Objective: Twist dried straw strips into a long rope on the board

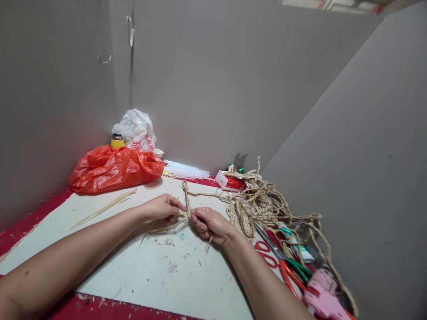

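My left hand (pixel 165 208) is closed on pale dry straw strands (pixel 184 215) at the middle of the white board (pixel 200 271). Close by on the right, my right hand (pixel 210 224) pinches the same strands, with a short end poking out below its fingers. A braided straw cord (pixel 186 194) rises from between my hands and bends over towards a big tangled heap of cord (pixel 263 200) on the right. Loose strands trail under my left wrist. A flat dry straw leaf (pixel 105 207) lies on the board beyond my left forearm.
At the back left sit a red plastic bag (pixel 115 170), a yellow jar (pixel 117 141) and a white bag (pixel 135 126). Clear glue sticks (pixel 187 169) lie along the wall. Red-handled scissors (pixel 267 254), green-and-orange-handled shears (pixel 293 269) and a pink glue gun (pixel 322 293) crowd the right edge.
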Demonstrator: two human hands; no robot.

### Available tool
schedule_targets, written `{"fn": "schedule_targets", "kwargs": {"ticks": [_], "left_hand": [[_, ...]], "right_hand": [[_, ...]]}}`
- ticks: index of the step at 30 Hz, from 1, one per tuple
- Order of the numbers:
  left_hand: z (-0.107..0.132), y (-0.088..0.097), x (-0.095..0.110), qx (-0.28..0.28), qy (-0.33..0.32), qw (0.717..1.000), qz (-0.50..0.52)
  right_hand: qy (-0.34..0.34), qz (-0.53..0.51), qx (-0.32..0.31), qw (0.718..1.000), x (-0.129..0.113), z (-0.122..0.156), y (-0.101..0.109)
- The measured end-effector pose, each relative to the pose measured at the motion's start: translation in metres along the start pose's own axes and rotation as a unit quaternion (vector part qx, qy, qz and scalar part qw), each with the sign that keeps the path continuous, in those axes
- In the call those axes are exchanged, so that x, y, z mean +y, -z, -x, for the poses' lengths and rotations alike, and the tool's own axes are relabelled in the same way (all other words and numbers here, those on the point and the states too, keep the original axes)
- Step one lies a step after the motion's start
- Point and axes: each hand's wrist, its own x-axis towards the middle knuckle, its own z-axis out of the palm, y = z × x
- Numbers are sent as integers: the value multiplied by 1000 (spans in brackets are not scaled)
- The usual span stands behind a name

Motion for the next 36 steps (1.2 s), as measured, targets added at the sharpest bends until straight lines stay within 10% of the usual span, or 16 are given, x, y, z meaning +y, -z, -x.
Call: {"fn": "schedule_targets", "kwargs": {"ticks": [7, 13, 19, 26, 36], "left_hand": [[-7, 15, -3, 86, -15, 995, 41], [-18, 26, -12, 287, -62, 896, -334], [-21, 13, -17, 272, -68, 868, -409], [-6, -5, 4, 212, -83, 971, -69], [-2, -25, -4, 22, 16, 984, 179]], "right_hand": [[-7, 8, -7, 1000, 1, -2, 3], [-1, 21, 9, 1000, 2, -3, 0], [0, 26, 16, 1000, 1, -3, -2], [6, 39, 8, 999, 0, -2, -2], [48, 11, -9, 999, -1, -1, 2]]}}
